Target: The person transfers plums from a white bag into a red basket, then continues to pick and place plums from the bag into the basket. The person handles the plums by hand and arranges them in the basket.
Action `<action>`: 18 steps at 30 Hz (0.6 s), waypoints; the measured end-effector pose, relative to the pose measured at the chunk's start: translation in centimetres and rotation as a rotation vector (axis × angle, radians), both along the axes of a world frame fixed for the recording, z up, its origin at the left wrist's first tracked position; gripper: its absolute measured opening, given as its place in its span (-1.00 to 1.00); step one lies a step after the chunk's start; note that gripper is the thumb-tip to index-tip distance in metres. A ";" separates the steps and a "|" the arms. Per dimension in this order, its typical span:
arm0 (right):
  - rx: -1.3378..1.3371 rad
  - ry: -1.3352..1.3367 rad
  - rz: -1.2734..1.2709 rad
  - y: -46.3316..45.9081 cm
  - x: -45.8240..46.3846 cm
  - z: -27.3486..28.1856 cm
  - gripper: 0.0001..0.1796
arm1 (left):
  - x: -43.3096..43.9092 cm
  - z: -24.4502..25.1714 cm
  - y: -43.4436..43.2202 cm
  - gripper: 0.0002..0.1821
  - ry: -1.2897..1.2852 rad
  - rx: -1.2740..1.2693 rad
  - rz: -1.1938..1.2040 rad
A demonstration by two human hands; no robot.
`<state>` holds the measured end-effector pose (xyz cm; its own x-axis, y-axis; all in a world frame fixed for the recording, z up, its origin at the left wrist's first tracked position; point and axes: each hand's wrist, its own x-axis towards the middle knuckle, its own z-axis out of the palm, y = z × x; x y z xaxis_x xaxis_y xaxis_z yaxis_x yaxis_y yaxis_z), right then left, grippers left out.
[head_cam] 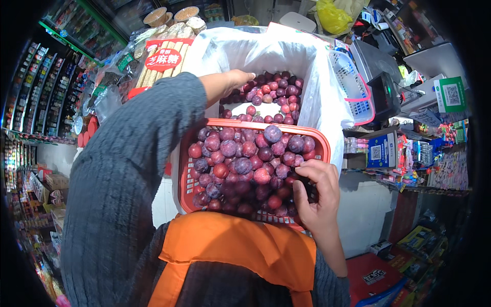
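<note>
A red plastic basket [326,147] heaped with plums [242,165] rests against my front, below a box lined with white plastic film [318,69]. More plums [282,86] lie inside that box, around a pale bare patch of its bottom. My left hand [236,81] reaches over the box's left side, next to the plums there; its fingertips are partly hidden, so a hold cannot be made out. At the basket's right side my right hand [320,192] has thumb and fingers apart and bent, with the fingertips at the plums along the edge.
A bag of sesame candy sticks [163,61] lies left of the box. Blue and pink-rimmed plastic baskets [355,90] stand at its right, near a dark payment device [384,96]. Shelves of goods [38,88] line the left; a red stool [370,274] stands at lower right.
</note>
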<state>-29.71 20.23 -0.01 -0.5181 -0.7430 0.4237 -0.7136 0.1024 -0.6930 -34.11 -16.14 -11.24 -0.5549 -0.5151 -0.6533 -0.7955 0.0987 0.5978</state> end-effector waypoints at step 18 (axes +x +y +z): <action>0.026 -0.058 -0.011 0.1 0.0 0.2 -0.72 | -2.6 -3.7 -1.1 -0.10 0.077 0.161 -0.051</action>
<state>-29.68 20.37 0.17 -0.5493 -0.7476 0.3732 -0.6711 0.1286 -0.7302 -36.67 -17.25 -14.98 -0.6289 -0.3776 -0.6797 -0.7434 0.0358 0.6679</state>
